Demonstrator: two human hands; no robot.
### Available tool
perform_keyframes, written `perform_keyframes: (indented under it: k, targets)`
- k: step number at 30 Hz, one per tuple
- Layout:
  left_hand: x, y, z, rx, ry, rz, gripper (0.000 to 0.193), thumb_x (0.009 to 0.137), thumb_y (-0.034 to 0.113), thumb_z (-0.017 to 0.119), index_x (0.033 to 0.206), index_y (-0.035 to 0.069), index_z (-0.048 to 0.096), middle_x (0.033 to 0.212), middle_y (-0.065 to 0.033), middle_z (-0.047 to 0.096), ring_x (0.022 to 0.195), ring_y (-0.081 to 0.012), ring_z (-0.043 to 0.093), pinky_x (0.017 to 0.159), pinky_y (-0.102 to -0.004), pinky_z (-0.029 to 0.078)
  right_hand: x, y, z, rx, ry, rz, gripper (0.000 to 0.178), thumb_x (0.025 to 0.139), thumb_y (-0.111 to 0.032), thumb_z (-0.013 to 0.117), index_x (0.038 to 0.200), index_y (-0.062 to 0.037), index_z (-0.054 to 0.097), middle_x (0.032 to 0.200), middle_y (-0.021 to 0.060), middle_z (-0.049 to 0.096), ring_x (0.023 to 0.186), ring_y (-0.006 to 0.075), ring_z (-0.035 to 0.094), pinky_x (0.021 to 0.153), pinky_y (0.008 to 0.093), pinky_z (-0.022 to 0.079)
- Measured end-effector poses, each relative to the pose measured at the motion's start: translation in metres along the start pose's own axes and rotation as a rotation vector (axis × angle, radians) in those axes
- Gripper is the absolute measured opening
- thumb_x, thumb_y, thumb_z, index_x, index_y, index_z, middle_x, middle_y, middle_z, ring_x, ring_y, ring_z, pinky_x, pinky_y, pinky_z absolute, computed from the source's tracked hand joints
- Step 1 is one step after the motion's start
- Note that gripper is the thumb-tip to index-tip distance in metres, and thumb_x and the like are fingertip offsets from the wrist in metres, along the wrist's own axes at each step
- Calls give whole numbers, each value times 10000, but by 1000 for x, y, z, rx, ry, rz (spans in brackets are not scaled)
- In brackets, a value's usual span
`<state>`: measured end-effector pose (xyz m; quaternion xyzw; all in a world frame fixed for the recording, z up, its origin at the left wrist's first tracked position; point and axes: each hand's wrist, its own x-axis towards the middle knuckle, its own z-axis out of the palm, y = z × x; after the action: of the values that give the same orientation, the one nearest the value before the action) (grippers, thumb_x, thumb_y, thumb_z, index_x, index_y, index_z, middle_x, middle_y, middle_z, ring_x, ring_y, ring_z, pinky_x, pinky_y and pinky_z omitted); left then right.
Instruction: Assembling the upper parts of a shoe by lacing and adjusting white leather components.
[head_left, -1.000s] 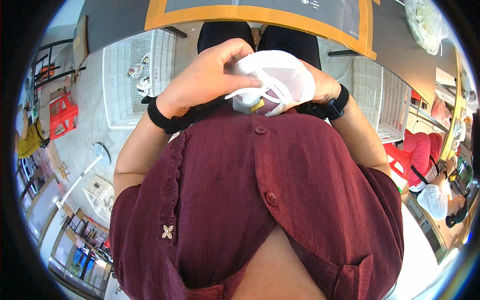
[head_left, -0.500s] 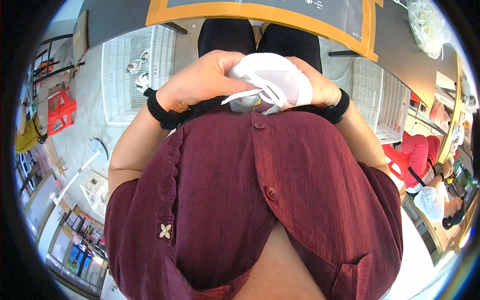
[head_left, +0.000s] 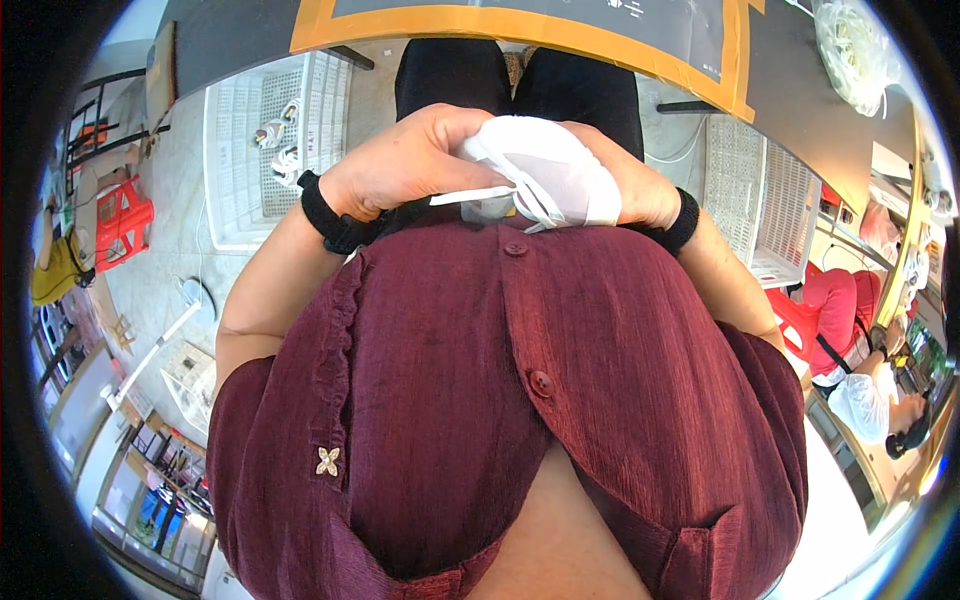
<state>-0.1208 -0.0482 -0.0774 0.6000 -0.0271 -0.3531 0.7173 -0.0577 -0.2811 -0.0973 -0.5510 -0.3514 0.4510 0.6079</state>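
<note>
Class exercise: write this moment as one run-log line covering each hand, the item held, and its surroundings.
left hand: grips white mask | right hand: cups mask from the other side | mask: against maroon shirt | near: white crate on floor

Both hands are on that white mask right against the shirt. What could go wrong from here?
The straps hang loose between the left hand and the right hand, so they could tangle or snag on the shirt button just below. The mask is pressed between the fingers and may crease. It is held above the floor, not the table; if it slips, it probably lands on the floor.
</note>
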Motion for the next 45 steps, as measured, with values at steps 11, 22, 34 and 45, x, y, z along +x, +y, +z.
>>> perform_keyframes:
  k: [11, 22, 34, 45]
  targets:
    - [2, -10, -5, -117, -24, 27, 267, 863, 105, 706, 1117, 37, 658, 973, 3, 687, 857, -57, 606, 790, -224, 483, -2, 4, -2, 46, 57, -15, 695, 713, -324, 818, 1265, -7, 540, 1192, 112, 626, 1113, 168, 571, 965, 326, 445]
    - [1, 3, -6, -355, 295, 17, 219, 899, 193, 680, 1081, 73, 653, 870, 45, 645, 692, -4, 541, 531, -166, 350, -7, -14, 2, -363, 904, -26, 184, 975, -136, 535, 1045, 4, 631, 915, 36, 649, 861, 100, 586, 799, 264, 473]
    - [-4, 74, -22, 295, 98, -22, 252, 928, 150, 622, 1153, 37, 607, 888, 21, 630, 742, -27, 578, 628, -171, 459, 15, -61, -9, -294, 507, -126, 295, 906, -231, 683, 1091, -12, 611, 928, 24, 641, 791, 65, 568, 707, 234, 478]
    - [-3, 25, -10, -576, 195, 505, 597, 966, 358, 561, 1453, 81, 353, 1372, -94, 487, 1246, -201, 506, 1013, -370, 452, 27, -50, 2, 469, 614, -232, 133, 953, -236, 630, 949, -117, 571, 886, -53, 595, 756, 18, 516, 626, 193, 417]
